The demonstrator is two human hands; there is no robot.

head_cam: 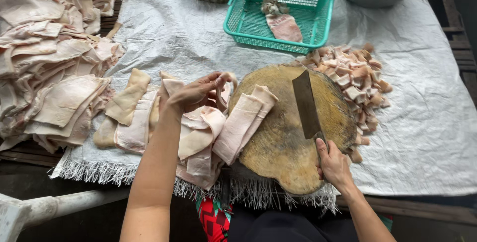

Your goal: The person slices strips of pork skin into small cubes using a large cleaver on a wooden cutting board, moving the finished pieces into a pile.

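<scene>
Pale pink strips of pork skin (198,128), flat and limp, heaped beneath the left fingers (213,80), one strip pinched between them. Two longer strips (243,120) draped just right of those fingers. Steel cleaver (305,105), blade flat, dark, pointing away, handle wrapped inside the right fingers (323,152).

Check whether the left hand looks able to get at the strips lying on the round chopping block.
Probably yes: the left hand is lifting a strip just beside the strips draped over the chopping block edge, with nothing between. The cleaver lies farther right.
</scene>
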